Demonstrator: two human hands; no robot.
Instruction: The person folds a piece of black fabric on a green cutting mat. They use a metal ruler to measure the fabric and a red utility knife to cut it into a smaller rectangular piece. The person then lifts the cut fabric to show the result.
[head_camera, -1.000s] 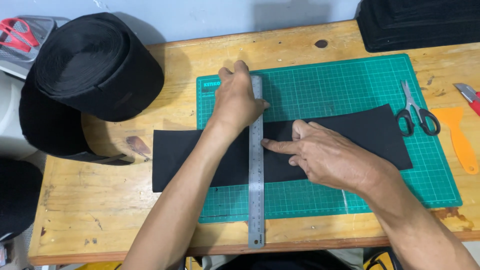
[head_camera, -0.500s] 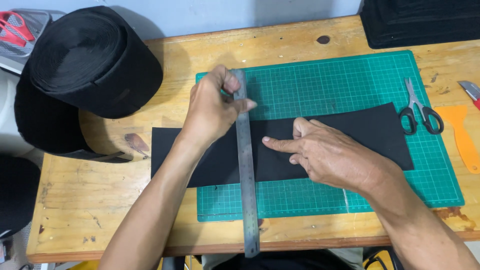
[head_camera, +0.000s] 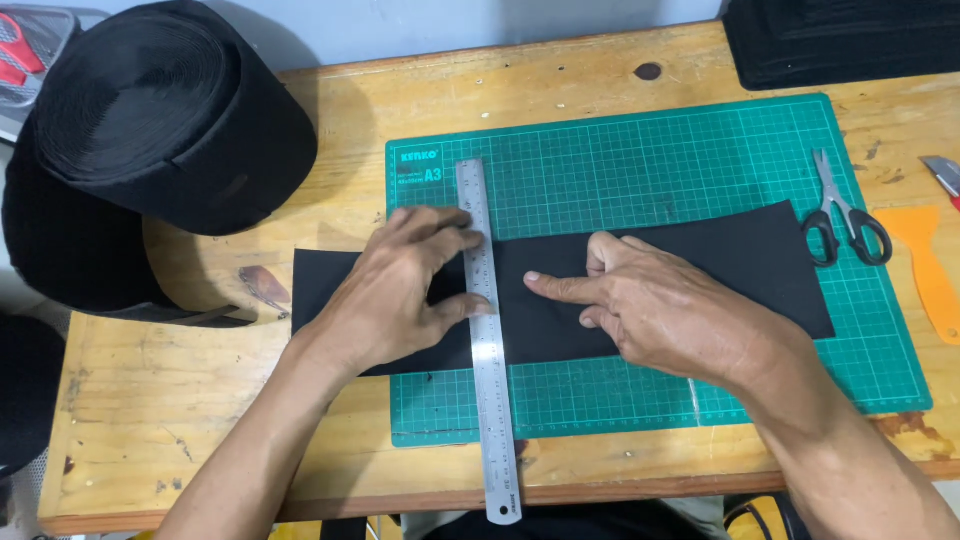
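Left hand (head_camera: 405, 295) lies palm-down, fingers spread, on the left part of the black fabric strip (head_camera: 740, 270); thumb and fingertips press against the left edge of the steel ruler (head_camera: 486, 340), steadying it rather than closing round it. Nothing is gripped in this hand. Right hand (head_camera: 665, 310) rests flat on the strip just right of the ruler, forefinger stretched out toward the ruler's right edge and nearly touching it, other fingers loosely curled; it also grasps nothing, only bears down. The strip lies lengthwise across the green cutting mat (head_camera: 700, 140), its left end overhanging the mat onto the wooden table (head_camera: 180, 400); the ruler crosses it squarely, top end on the mat, bottom end past the table's front edge. Judgement on handling: the strip looks thin, light and limp, with a matte face that should not slide much on the mat but would buckle or creep if pushed from one end, so it is best held by flat pressure close to both sides of the ruler, or lifted by a pinch at an edge. The ruler is stiff, smooth metal and likely to skate on the cloth unless pressed from above. Further out: scissors (head_camera: 845, 215) touching the strip's right end, an orange scraper (head_camera: 930, 270) beside them, and large black fabric rolls (head_camera: 165, 120) at left.
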